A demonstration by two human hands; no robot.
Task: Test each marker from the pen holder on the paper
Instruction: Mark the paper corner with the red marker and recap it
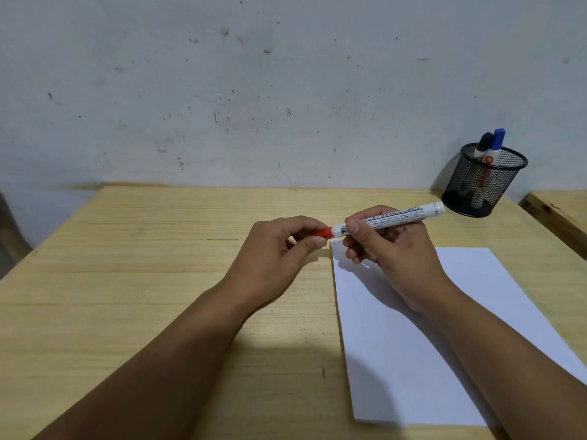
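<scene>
My right hand (390, 249) grips the white barrel of a marker (400, 215), held nearly level above the top left corner of the white paper (413, 360). The fingers of my left hand (279, 249) pinch the marker's red cap (322, 232), which sits on the barrel's left end. A short dark stroke shows on the paper's top left corner. The black mesh pen holder (482, 182) stands at the far right of the table, with a blue-capped marker (497, 139) and a black-capped marker (483, 142) sticking out of it.
The light wooden table (158, 265) stands against a stained white wall. A second wooden surface (559, 214) begins at the right edge. Bare table lies left of the paper.
</scene>
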